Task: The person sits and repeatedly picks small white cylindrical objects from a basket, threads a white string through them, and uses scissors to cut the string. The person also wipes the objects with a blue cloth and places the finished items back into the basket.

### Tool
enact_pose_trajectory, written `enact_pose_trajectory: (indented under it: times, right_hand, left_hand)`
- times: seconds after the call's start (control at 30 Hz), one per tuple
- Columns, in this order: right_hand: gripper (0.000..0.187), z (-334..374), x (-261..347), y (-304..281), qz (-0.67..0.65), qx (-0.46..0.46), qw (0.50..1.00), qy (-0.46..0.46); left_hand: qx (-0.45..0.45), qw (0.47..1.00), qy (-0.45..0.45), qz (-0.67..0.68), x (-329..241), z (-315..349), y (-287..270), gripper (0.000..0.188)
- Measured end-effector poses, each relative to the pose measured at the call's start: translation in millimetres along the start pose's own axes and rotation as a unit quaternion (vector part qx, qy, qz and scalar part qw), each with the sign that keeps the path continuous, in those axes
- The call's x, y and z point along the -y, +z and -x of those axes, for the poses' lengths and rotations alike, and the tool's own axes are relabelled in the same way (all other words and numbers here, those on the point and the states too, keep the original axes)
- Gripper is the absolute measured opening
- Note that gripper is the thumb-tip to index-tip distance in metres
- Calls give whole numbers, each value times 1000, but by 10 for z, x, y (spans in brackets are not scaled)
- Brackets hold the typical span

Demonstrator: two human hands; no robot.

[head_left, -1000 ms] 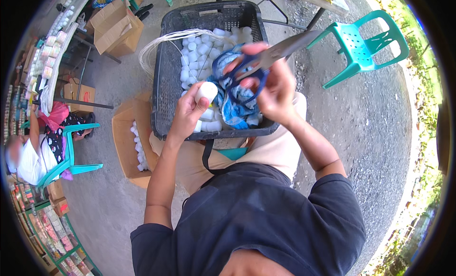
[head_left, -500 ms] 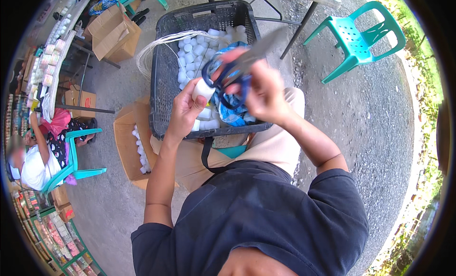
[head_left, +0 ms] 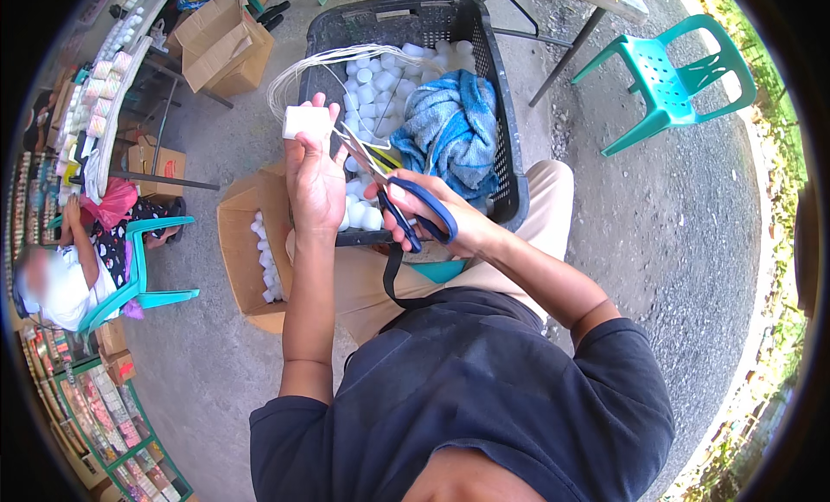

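My left hand (head_left: 313, 186) is palm up, its fingers closed round a short white cylinder (head_left: 305, 122). My right hand (head_left: 467, 225) grips a pair of scissors (head_left: 432, 210) by its dark blue handles. The blades point up and left, by a thin white strand beside my left fingers; whether they touch it I cannot tell. Under both hands stands a black plastic crate (head_left: 346, 33), holding many white cylinders (head_left: 373, 95) and a crumpled blue towel (head_left: 445, 126). A looped bundle of white strings (head_left: 285, 80) hangs over its left side.
Left of the crate is an open cardboard box (head_left: 232, 243) with more white cylinders. A teal plastic chair (head_left: 661, 74) stands at the right. Further left, a person (head_left: 78, 286) sits at a table laden with goods. Another cardboard box (head_left: 226, 57) lies beyond.
The scissors have swung from pointing up and right to pointing up and left, nearer my left hand. My left hand has moved up and left with the white cylinder, uncovering the towel.
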State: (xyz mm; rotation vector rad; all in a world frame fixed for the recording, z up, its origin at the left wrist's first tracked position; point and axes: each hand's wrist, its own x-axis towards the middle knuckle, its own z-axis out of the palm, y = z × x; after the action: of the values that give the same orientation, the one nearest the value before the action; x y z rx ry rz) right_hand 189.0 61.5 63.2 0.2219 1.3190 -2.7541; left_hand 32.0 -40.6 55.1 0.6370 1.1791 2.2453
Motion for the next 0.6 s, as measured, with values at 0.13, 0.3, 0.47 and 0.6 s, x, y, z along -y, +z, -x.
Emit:
enact_pose_trajectory:
  times: [0.13, 0.3, 0.47, 0.6]
  right_hand:
    - [47, -183, -29, 7, 57, -28, 998, -20]
    - [49, -267, -92, -43, 142, -113, 983, -9]
    - [53, -253, -147, -763, 484, -146, 863, -1]
    - [36, -191, -397, -848, 743, -29, 669, 1]
  left_hand:
    - [-20, 1000, -2, 7, 18, 83, -49, 53]
    - [-85, 996, 5, 15, 101, 117, -442, 50]
    - [-235, 952, 123, -152, -144, 7, -1783, 31]
    - [-421, 813, -146, -376, 267, 797, -4008, 25]
